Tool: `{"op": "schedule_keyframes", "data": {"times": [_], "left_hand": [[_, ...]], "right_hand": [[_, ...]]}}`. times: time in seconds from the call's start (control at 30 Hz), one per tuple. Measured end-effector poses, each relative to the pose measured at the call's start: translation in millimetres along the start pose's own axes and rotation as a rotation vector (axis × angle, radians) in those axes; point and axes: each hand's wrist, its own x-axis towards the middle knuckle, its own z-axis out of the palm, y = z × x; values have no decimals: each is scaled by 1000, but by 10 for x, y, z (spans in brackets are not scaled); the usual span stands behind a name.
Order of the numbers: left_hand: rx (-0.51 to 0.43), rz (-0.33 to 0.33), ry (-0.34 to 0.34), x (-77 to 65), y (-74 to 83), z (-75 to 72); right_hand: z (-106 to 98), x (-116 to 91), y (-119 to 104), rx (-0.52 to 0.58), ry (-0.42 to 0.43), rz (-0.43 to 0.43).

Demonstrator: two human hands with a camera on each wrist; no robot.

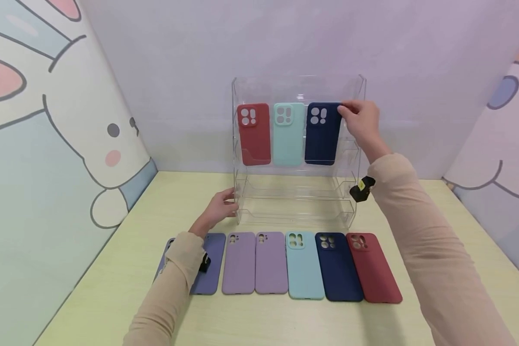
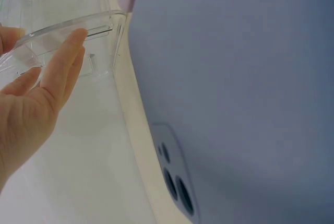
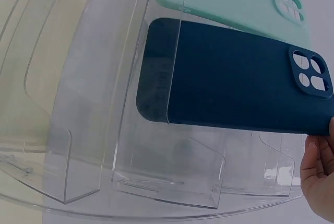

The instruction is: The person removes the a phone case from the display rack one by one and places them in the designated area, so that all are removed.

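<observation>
In the head view my right hand [image 1: 362, 120] pinches the upper right corner of a navy phone case [image 1: 322, 137], which stands in the upper tier of a clear display rack [image 1: 298, 206]. The right wrist view shows this navy case [image 3: 235, 78] with its lower end behind the tier's clear front lip. To its left in that tier stand a mint phone case [image 1: 289, 139] and a red phone case [image 1: 255, 137]. My left hand [image 1: 219, 207] touches the rack's lower left side, its fingers fairly straight against the clear side panel [image 2: 62, 25].
A row of phone cases lies before the rack: blue-violet ones [image 1: 214, 264] partly under my left sleeve, two lilac [image 1: 239, 264], a light blue [image 1: 304, 269], a navy [image 1: 339, 269] and a red [image 1: 376, 269]. Lower tiers of the rack hold no cases. Cartoon-printed walls [image 1: 91, 120] flank the table.
</observation>
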Motion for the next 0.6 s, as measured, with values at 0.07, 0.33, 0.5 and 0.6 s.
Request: {"op": "schedule_keyframes", "data": {"times": [0.07, 0.33, 0.5, 0.6], "left_hand": [[-4, -1, -4, -4, 5, -1], [-34, -5, -31, -87, 153, -19], [-13, -13, -30, -174, 278, -3], [-10, -17, -27, -170, 276, -3]], "right_hand": [[-21, -12, -4, 1, 20, -22], [-101, -44, -92, 64, 70, -61], [-145, -51, -147, 107, 88, -63], [-175, -63, -165, 143, 102, -65]]}}
